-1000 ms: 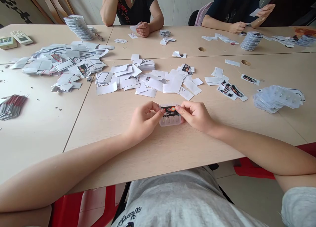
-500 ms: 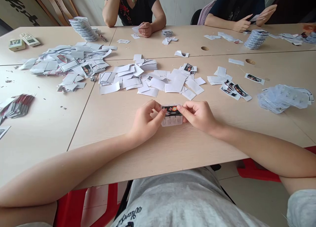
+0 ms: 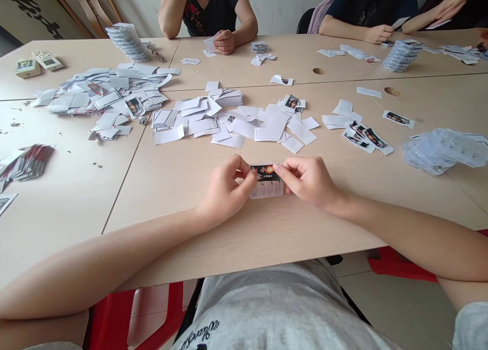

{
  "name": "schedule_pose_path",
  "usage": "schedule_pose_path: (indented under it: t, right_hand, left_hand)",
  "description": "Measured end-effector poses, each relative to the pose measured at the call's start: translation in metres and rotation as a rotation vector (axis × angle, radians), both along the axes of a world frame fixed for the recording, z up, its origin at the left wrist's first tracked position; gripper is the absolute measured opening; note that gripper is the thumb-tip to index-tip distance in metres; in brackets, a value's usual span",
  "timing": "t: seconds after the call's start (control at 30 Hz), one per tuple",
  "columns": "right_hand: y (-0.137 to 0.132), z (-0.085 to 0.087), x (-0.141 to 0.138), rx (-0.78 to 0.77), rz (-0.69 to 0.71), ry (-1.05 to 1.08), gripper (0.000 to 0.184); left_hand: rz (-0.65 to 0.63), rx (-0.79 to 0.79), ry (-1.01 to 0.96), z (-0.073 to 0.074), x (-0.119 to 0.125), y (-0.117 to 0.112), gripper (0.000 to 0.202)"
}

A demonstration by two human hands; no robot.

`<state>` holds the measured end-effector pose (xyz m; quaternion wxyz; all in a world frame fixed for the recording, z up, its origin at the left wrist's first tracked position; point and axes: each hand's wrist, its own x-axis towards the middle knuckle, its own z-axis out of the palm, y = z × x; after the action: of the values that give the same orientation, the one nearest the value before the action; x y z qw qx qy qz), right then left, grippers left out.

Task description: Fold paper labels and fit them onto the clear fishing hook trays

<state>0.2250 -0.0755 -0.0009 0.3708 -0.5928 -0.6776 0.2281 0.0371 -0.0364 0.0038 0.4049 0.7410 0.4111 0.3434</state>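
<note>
- Pale wood-grain tabletop [image 3: 305, 228] fills most of the view, with seams between its panels; a wooden chair [image 3: 86, 2] stands by the far wall.
- Close to the near edge, midway between the forearms, is the clear plastic case [image 3: 267, 190], a black label [image 3: 266, 172] across its upper part.
- Left hand [image 3: 231, 185] and right hand [image 3: 308, 181] each pinch one end of the case, thumbs over the label's ends; whether it is fully stuck, I cannot tell.
- Even thumb pressure and a level case should, I judge, keep the label straight and uncreased.
- White paper slips [image 3: 270, 126] lie scattered just beyond the hands; a pile of clear cases [image 3: 444, 152] sits to the right.
- Across the table, two co-workers [image 3: 213, 14] hold papers.
</note>
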Motion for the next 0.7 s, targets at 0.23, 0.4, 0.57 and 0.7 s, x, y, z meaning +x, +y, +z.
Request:
schedule_pose_path:
  t: [0.23,0.4,0.57,0.7]
  right_hand:
    - [-0.0001,-0.0009,-0.0009,0.009,0.01,-0.014,0.041]
    - [-0.0004,0.0,-0.0013,0.024,0.004,-0.028,0.04]
    - [-0.0003,0.0007,-0.0014,0.029,0.009,-0.029,0.039]
    - [0.0,0.0012,-0.0016,0.03,0.01,-0.038,0.04]
  left_hand:
    - [0.037,0.043,0.039,-0.0006,0.0008,0.0007,0.021]
    - [0.03,0.068,0.05,-0.0035,0.0004,0.0016,0.02]
    - [0.02,0.073,0.06,-0.0041,0.0002,0.0007,0.02]
    - [0.022,0.064,0.063,-0.0036,0.0001,0.0012,0.021]
